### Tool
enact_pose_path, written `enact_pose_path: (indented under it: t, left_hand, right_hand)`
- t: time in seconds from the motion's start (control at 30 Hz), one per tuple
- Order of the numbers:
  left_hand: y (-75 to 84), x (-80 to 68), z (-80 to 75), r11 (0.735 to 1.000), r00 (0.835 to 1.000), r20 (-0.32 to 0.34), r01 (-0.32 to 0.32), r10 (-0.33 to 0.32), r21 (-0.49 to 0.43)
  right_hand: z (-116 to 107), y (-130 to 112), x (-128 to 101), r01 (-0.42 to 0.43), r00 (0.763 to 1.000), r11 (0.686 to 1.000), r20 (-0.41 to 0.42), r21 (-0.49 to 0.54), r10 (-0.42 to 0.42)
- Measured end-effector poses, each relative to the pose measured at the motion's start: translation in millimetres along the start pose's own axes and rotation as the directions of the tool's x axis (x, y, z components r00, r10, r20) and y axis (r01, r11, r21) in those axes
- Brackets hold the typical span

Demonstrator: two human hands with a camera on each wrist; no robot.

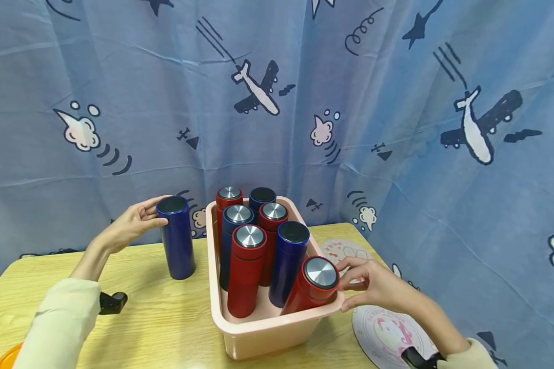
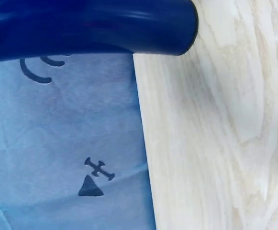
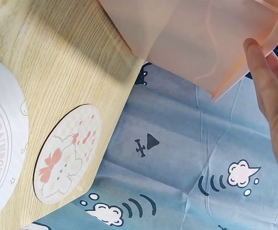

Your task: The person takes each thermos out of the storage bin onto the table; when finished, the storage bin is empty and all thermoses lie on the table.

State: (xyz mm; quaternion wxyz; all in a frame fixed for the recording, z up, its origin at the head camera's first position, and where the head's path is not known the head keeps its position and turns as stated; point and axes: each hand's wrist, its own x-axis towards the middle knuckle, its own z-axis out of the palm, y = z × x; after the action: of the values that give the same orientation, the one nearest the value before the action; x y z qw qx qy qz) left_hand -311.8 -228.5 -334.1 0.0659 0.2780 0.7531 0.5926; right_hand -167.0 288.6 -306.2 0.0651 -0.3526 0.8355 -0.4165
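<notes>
Your left hand (image 1: pixel 131 223) grips the blue bottle (image 1: pixel 177 237), upright on the table (image 1: pixel 166 312) just left of the pink bin (image 1: pixel 263 328). Your right hand (image 1: pixel 374 284) pinches the tilted red bottle (image 1: pixel 311 287) (front right corner of the bin).

Blue airplane-print curtain (image 1: pixel 397 77) behind wooden table (image 1: pixel 157 328)
</notes>
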Motion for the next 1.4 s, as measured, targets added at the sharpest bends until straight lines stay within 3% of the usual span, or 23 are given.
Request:
enact_pose_path:
  t: [0.17,0.37,0.5,0.63,0.8,0.93,1.07,1.27,1.4]
  left_hand:
    - [8.8,-0.3,-3.7,0.999,0.999,0.039,0.019,-0.020,0.035]
    - [24.3,-1.3,-7.7,0.974,0.994,0.014,0.106,-0.111,0.200]
    - [30.1,-7.6,-10.5,0.958,0.988,-0.050,0.156,-0.149,0.239]
    - [35.0,-19.2,-12.0,0.956,0.981,-0.125,0.173,-0.146,0.238]
    - [45.6,-38.1,-8.3,0.970,0.961,-0.265,0.139,-0.084,0.199]
    - [53.4,-50.1,4.6,0.997,0.948,-0.319,0.026,-0.003,0.069]
    - [61.1,-59.1,25.7,0.999,0.944,-0.327,-0.031,0.035,0.016]
    - [73.7,-61.5,61.7,0.998,0.971,-0.235,-0.050,0.042,-0.029]
    - [80.5,-53.0,84.8,0.999,0.984,-0.177,-0.001,-0.005,-0.034]
  right_hand:
    - [1.3,1.2,1.0,-0.006,1.000,1.000,0.006,0.002,0.006]
    - [1.5,1.6,0.8,0.009,1.000,1.000,0.005,0.019,-0.009]
    - [1.4,2.2,1.7,0.010,1.000,1.000,0.007,0.027,-0.010]
    - [1.1,2.3,2.1,0.010,1.000,1.000,0.002,0.018,-0.010]
    - [0.3,2.5,2.2,0.019,1.000,1.000,0.001,0.020,-0.019]
    - [0.3,4.1,2.1,0.021,1.000,0.999,0.004,0.040,-0.021]
    - [0.5,6.2,2.4,0.019,1.000,0.998,0.004,0.053,-0.019]
    - [0.0,7.0,2.3,-0.009,1.000,0.998,0.016,0.062,0.008]
    - [-0.2,7.1,1.2,-0.008,1.000,0.997,0.012,0.073,0.007]
